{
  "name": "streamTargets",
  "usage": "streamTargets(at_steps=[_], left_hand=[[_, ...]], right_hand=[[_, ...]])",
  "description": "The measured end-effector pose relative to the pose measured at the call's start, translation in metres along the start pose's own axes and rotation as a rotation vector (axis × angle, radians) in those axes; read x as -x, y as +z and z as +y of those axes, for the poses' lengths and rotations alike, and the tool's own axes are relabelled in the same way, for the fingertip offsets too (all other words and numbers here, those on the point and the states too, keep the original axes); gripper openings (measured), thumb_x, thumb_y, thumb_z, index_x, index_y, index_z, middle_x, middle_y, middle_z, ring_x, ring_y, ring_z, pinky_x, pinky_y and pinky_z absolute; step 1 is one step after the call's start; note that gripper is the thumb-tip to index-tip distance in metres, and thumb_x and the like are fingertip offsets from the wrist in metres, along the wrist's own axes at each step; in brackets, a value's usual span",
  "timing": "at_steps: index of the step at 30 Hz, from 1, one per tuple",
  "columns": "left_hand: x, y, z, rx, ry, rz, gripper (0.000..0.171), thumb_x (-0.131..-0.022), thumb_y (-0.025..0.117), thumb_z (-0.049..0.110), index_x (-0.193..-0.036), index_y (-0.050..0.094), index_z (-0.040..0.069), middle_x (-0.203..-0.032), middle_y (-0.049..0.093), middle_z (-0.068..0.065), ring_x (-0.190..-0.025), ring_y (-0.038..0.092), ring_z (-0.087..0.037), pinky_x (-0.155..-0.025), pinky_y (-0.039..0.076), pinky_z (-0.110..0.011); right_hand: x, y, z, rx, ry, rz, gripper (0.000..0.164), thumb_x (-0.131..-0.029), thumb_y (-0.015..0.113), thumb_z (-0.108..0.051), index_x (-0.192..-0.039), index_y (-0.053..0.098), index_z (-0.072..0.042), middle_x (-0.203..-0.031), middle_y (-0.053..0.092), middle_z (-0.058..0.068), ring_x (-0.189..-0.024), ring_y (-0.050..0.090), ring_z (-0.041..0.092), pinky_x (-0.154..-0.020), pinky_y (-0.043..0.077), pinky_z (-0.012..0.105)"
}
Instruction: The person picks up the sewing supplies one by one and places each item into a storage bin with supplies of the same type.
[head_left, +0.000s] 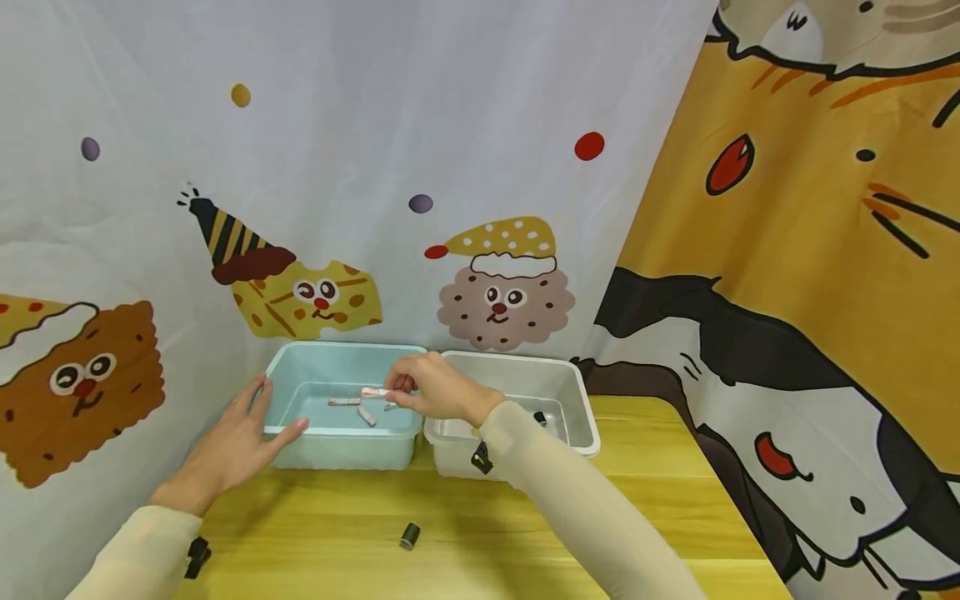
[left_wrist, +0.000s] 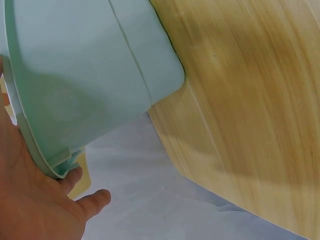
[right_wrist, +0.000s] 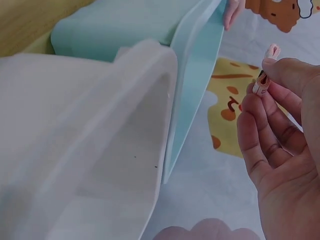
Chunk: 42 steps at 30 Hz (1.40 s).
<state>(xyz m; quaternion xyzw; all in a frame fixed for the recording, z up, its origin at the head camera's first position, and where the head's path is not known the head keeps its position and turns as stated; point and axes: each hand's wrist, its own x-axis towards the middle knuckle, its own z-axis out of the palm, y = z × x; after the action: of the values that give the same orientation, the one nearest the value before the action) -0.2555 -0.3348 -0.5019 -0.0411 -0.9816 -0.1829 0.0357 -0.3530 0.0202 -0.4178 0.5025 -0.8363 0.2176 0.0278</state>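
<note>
My right hand (head_left: 442, 387) pinches a folded pink-and-white tape strip (head_left: 375, 392) between thumb and fingers, above the light-blue bin (head_left: 341, 452). The right wrist view shows the folded strip (right_wrist: 262, 84) doubled into loops at the fingertips. Several similar strips (head_left: 344, 402) lie on the floor of that bin. My left hand (head_left: 225, 450) is at the bin's left front corner, fingers extended along the side rim and thumb reaching over the front rim. Up close in the left wrist view, the left hand (left_wrist: 37, 187) lies against the blue bin's rim (left_wrist: 31, 142).
A white-grey bin (head_left: 517, 362) stands right beside the blue one, with a small dark spool (head_left: 540, 418) inside, partly behind my right forearm. Another dark thread spool (head_left: 409, 536) lies on the wooden table (head_left: 330, 533) in front. A cartoon-printed cloth (head_left: 487, 100) hangs behind the bins.
</note>
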Motion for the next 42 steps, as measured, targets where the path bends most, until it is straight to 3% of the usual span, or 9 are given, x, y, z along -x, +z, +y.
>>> streamTargets(at_steps=[15,22,42], left_hand=[[0.002,-0.003,-0.001,-0.006,0.006,0.001,0.118,-0.116,0.052,0.076,-0.181,0.010,-0.014,-0.187,0.012,-0.044,-0.159,0.035,-0.076,-0.121,0.041,-0.091],[0.002,-0.004,-0.002,-0.008,0.000,-0.006,0.119,-0.115,0.051,0.077,-0.181,0.010,-0.014,-0.188,0.011,-0.044,-0.159,0.035,-0.076,-0.121,0.041,-0.091],[0.000,-0.003,0.000,0.000,0.003,-0.017,0.120,-0.115,0.050,0.077,-0.181,0.007,-0.013,-0.189,0.007,-0.042,-0.162,0.031,-0.074,-0.121,0.041,-0.090]], right_hand=[[-0.032,-0.002,0.003,0.000,0.148,-0.003,0.014,-0.114,0.079,-0.021,-0.118,0.087,-0.011,-0.107,0.087,0.001,-0.090,0.072,0.003,-0.083,0.057,0.010],[-0.045,0.002,0.004,-0.004,0.185,0.017,0.014,-0.114,0.079,-0.021,-0.114,0.088,-0.011,-0.106,0.088,0.001,-0.090,0.076,0.004,-0.083,0.060,0.012],[-0.062,0.007,0.018,-0.033,0.315,0.024,0.016,-0.114,0.078,-0.021,-0.117,0.087,-0.009,-0.110,0.088,0.005,-0.093,0.078,0.012,-0.082,0.063,0.018]])
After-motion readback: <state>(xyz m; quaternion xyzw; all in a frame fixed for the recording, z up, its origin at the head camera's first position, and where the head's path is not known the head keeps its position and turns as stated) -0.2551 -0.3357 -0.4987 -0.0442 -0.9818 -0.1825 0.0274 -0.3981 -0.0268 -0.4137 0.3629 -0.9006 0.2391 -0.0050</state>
